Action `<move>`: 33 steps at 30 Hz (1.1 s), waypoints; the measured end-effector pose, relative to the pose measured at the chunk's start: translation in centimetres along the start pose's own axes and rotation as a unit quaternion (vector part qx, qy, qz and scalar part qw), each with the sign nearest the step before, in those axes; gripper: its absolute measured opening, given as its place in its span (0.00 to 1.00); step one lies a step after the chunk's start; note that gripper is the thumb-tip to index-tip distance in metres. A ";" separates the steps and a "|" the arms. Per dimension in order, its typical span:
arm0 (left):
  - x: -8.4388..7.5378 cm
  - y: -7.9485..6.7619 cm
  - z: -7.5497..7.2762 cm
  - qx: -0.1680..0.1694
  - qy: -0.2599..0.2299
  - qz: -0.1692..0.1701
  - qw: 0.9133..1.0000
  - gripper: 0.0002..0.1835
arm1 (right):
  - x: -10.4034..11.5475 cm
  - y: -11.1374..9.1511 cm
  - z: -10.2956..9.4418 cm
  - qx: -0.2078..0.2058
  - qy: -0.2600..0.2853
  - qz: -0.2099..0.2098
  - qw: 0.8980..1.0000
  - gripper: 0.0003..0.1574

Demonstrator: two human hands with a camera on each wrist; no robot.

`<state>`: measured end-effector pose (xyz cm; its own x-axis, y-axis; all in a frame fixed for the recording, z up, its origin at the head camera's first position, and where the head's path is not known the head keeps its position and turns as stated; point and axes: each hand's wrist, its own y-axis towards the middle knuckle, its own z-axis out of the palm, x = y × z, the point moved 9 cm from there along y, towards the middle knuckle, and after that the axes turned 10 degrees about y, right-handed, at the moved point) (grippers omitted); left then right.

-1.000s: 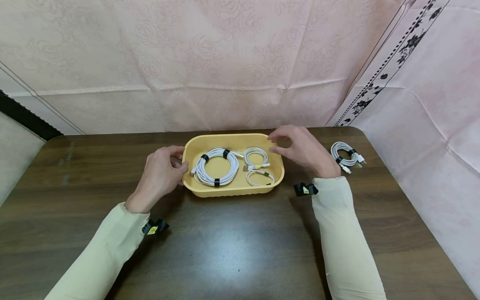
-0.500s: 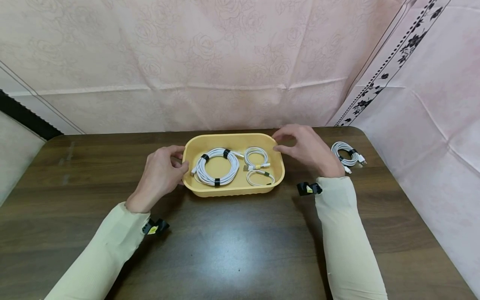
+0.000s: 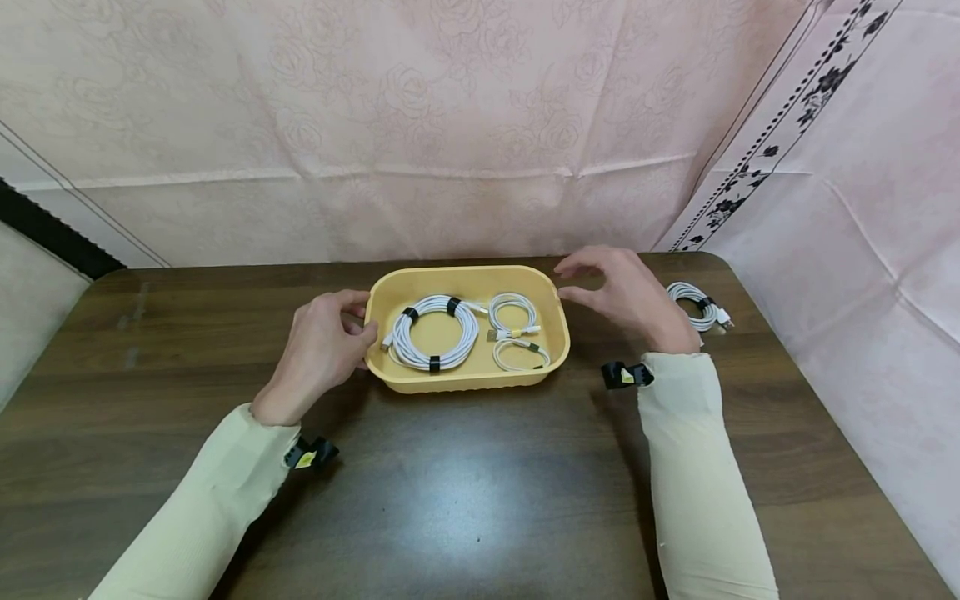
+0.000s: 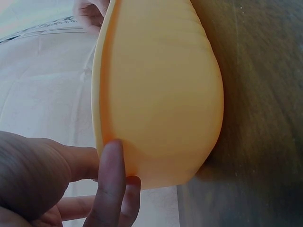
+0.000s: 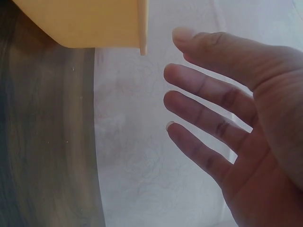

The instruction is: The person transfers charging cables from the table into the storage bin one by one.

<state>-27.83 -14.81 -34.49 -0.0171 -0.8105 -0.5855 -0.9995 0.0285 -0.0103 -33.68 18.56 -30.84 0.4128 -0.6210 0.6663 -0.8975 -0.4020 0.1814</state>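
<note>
A yellow plastic tray (image 3: 457,385) sits on the table with three coiled white cables inside: a large coil (image 3: 467,354) strapped in black, and two smaller ones (image 3: 532,312) (image 3: 498,358) at its right end. My left hand (image 3: 318,346) pinches the tray's left rim; in the left wrist view fingertips (image 4: 112,161) lie on the outer wall while another digit passes behind the rim. Beside the right end hovers my right hand (image 3: 618,292), holding nothing. Its digits are spread and apart from the tray in the right wrist view.
Another coiled white cable (image 3: 705,304) with a black strap lies on the table's right side, partly behind my right hand. A patterned cloth (image 3: 450,125) hangs along the far edge of the brown wooden table (image 3: 450,500).
My right hand has drawn away from the tray's right rim, moving right, and now covers part of the loose cable coil. The left hand and the tray have stayed put.
</note>
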 end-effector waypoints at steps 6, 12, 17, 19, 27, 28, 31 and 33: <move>0.0 0.0 -0.1 0.001 0.005 -0.002 1.000 0.25 | -0.4 -0.2 -0.5 -0.006 -0.003 0.006 1.000 0.16; 0.0 0.0 0.0 0.003 0.003 -0.001 1.000 0.25 | -0.6 -0.5 -0.9 -0.013 -0.008 0.008 1.000 0.16; 0.0 0.0 0.0 0.002 0.003 -0.001 1.000 0.25 | -0.8 -0.7 -1.3 -0.019 -0.007 0.012 1.000 0.16; 0.0 0.0 -0.1 0.002 0.002 -0.002 1.000 0.25 | -1.0 -0.8 -1.3 -0.019 -0.007 0.015 1.000 0.16; 0.0 0.0 0.0 0.002 0.003 -0.004 1.000 0.25 | -1.7 -1.0 -1.6 -0.021 -0.008 0.029 0.999 0.17; 0.0 0.0 0.0 0.001 0.004 -0.004 1.000 0.25 | -1.8 -1.0 -1.7 -0.021 -0.008 0.031 0.999 0.17; 0.0 0.0 0.0 0.002 0.005 -0.003 1.000 0.25 | -2.2 -1.1 -1.8 -0.023 -0.008 0.039 0.999 0.17; 0.0 -0.1 0.0 0.003 0.005 -0.003 1.000 0.25 | -2.4 -1.2 -1.9 -0.023 -0.005 0.043 0.999 0.18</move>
<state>-27.78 -14.77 -34.53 -0.0117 -0.8164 -0.5774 -0.9995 0.0274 -0.0184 -33.90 21.79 -31.30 0.3348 -0.6587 0.6739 -0.9358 -0.3160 0.1560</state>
